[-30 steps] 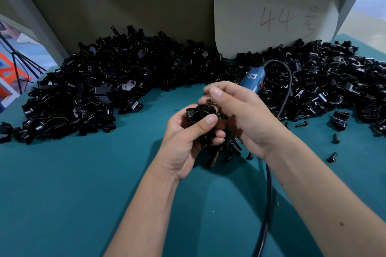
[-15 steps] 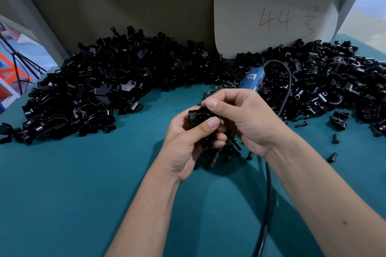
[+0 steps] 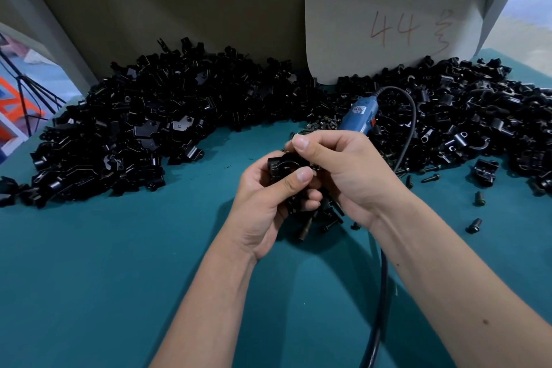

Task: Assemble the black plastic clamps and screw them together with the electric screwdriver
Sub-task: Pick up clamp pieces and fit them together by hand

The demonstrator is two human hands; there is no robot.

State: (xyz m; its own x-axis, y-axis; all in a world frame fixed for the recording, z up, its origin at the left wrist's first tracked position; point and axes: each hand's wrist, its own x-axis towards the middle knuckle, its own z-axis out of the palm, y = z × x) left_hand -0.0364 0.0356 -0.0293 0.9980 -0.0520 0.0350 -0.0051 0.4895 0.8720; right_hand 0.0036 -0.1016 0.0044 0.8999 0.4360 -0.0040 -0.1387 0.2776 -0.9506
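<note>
My left hand grips a black plastic clamp at the middle of the table, thumb across its front. My right hand curls over the clamp's top right, its thumb and fingers pinching at the clamp; what they pinch is hidden. The blue electric screwdriver lies on the table just behind my right hand, its black cable running under my right forearm. A few black screws lie under my hands.
Large heaps of black clamp parts lie at the back left and back right of the teal table. Loose screws and a clamp piece lie at the right. A white card leans on the back wall.
Both hands have dropped slightly toward the table with the clamp. My right thumb has shifted over the clamp's top.
</note>
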